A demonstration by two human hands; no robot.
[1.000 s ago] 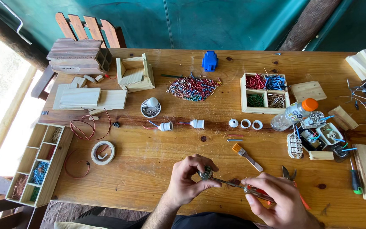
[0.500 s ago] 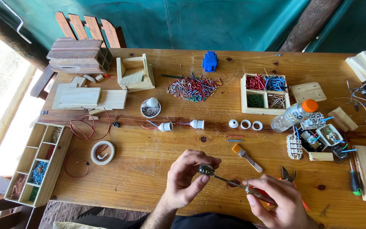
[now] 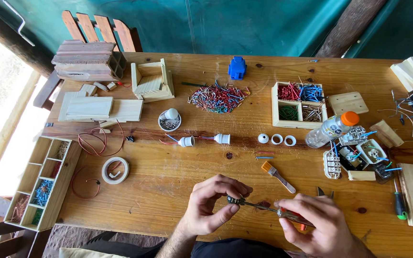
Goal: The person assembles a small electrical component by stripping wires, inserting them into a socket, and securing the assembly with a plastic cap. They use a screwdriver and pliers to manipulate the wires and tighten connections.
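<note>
My right hand [image 3: 319, 224] grips a screwdriver [image 3: 268, 208] by its orange handle near the table's front edge, the metal shaft pointing left. My left hand [image 3: 213, 203] pinches a small dark part [image 3: 233, 200] at the shaft's tip between thumb and fingers. Both hands hover just above the wooden table [image 3: 178, 177]. Just beyond them lie a small brush [image 3: 277, 175] with orange bristles and a pair of pliers [image 3: 323, 192], partly hidden by my right hand.
White lamp sockets [image 3: 204, 140] and rings [image 3: 276, 139] lie mid-table. A pile of coloured wire bits [image 3: 217, 98], a compartment box of wires [image 3: 298, 104], a plastic bottle [image 3: 331, 129], switch parts [image 3: 354, 157], a tape roll [image 3: 115, 170] and a wooden tray [image 3: 40, 188] surround them.
My left hand has shifted its fingers on the small part at the screwdriver tip and moved slightly up and right. My right hand stays put on the handle.
</note>
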